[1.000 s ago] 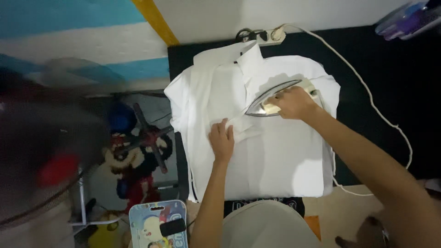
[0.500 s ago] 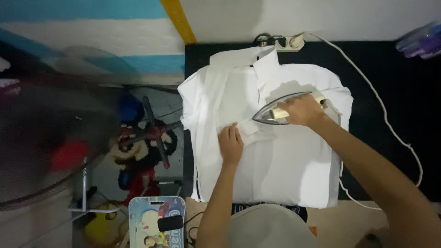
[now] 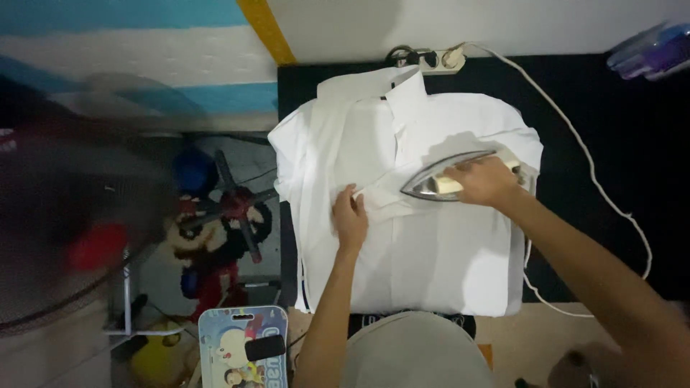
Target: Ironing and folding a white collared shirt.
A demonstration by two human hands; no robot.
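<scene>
- While the left hand (image 3: 351,219) stays flat, fingers spread, on the shirt (image 3: 431,251) near its left edge, the right hand (image 3: 483,183), fingers closed on the iron (image 3: 438,181), has slid it slightly rightward.
- Shirt lies spread across the dark mat (image 3: 604,179); the pressed strip is widening toward the right edge.
- Cord (image 3: 575,136) trails to the far edge.

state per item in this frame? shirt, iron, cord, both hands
white shirt: spread flat on the dark surface, collar toward the wall.
iron: resting on the shirt, tip pointing left.
cord: slack, running to the power strip.
left hand: flat, pressing the shirt.
right hand: closed on the iron's handle.
</scene>
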